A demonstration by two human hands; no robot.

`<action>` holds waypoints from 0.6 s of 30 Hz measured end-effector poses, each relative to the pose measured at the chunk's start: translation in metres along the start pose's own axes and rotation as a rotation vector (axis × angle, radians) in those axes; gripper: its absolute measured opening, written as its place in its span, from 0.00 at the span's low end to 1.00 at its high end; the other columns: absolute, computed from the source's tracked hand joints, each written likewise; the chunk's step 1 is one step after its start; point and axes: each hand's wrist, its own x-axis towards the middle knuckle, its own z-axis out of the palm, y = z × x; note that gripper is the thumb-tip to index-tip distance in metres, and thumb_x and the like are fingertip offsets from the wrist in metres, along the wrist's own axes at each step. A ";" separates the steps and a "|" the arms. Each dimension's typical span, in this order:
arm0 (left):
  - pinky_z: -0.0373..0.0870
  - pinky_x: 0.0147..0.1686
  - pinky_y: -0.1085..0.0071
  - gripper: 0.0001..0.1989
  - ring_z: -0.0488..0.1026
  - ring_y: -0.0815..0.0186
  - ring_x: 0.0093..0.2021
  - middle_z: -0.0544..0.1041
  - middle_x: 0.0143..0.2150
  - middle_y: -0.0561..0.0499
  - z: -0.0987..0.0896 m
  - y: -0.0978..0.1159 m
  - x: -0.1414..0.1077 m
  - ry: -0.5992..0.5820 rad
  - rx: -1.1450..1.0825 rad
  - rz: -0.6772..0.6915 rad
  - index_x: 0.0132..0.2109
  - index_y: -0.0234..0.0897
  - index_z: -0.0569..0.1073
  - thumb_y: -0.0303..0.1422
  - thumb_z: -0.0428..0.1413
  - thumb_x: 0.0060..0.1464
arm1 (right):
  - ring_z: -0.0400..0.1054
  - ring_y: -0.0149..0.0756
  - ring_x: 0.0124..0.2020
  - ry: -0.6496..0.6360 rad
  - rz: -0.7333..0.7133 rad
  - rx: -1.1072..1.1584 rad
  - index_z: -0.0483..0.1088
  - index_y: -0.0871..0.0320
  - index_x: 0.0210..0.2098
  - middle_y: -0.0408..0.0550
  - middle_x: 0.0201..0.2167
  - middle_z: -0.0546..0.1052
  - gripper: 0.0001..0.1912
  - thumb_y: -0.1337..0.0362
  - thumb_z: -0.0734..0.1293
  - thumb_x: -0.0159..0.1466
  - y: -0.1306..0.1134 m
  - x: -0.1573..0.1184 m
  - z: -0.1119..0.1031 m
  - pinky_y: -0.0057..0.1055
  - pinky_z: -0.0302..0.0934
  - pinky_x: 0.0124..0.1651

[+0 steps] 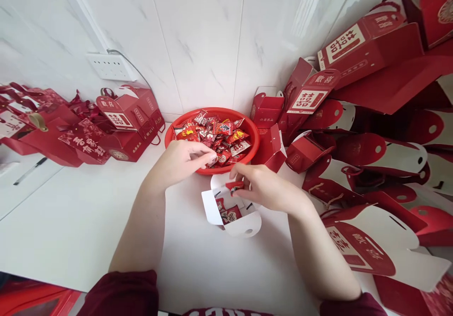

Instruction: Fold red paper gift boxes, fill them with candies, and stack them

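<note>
A red plastic basket [255, 139] full of small red-wrapped candies [222, 128] stands against the wall. My left hand [184, 161] is over the basket's near left edge, thumb and fingers pinched together; what they hold, if anything, is too small to make out. In front of the basket sits an open gift box [212, 208], its white inner flaps spread out. Several red packets [228, 212] lie inside it. Above the box's right side, my right hand [264, 186] pinches a small red candy packet [234, 187] between thumb and fingers.
Red gift boxes [127, 113] and bags [49, 132] stand at the left, near a pen-like knife [30, 171]. Many more red boxes [375, 46] are heaped along the right. A white socket strip [111, 66] is on the tiled wall. A red stool [38, 302] shows lower left.
</note>
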 end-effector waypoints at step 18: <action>0.71 0.26 0.76 0.15 0.73 0.68 0.27 0.81 0.32 0.52 -0.002 0.018 -0.028 -0.013 0.007 0.012 0.36 0.40 0.80 0.45 0.55 0.59 | 0.72 0.41 0.25 -0.372 0.249 -0.429 0.73 0.61 0.20 0.51 0.21 0.75 0.14 0.73 0.65 0.62 -0.015 0.024 0.058 0.33 0.63 0.30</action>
